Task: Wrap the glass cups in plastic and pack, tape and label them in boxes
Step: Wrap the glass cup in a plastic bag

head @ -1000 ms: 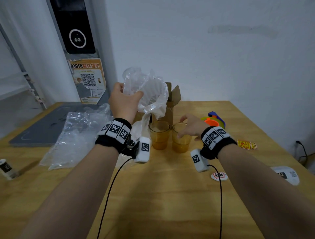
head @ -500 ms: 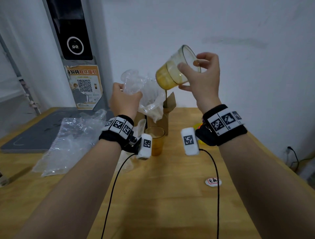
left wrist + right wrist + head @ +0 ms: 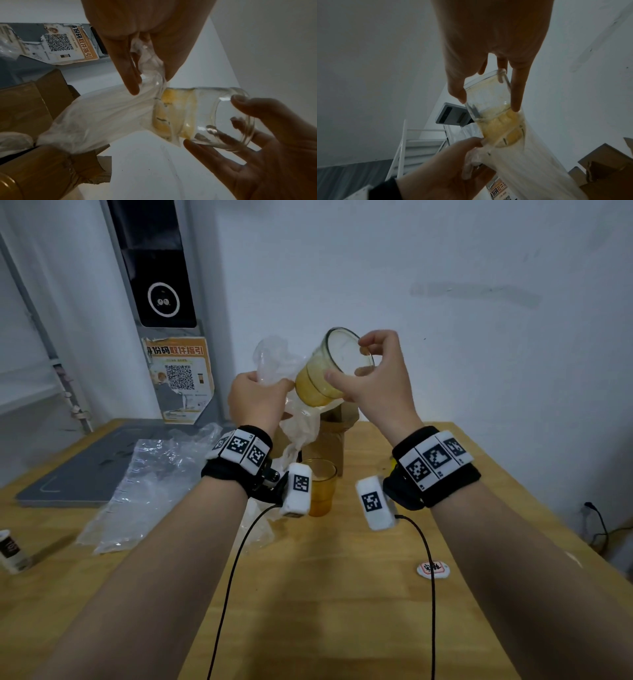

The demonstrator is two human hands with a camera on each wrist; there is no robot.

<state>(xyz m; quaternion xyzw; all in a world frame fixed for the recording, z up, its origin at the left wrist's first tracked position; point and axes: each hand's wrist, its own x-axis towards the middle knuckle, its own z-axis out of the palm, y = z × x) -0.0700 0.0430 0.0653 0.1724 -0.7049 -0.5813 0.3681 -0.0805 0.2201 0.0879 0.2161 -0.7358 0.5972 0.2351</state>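
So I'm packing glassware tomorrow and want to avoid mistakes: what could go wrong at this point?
The right hand holds the glass cup tilted in mid-air, only its base inside the plastic bag; it could slip and break. The left hand pinches just one edge of the bag's mouth, which might close or snag.

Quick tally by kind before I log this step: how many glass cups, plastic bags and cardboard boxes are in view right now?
Glass cups: 2, one held by the right hand at the bag's mouth, one standing on the table.
Plastic bags: 2, one in the left hand, one lying on the table.
Cardboard boxes: 1.
Total: 5.
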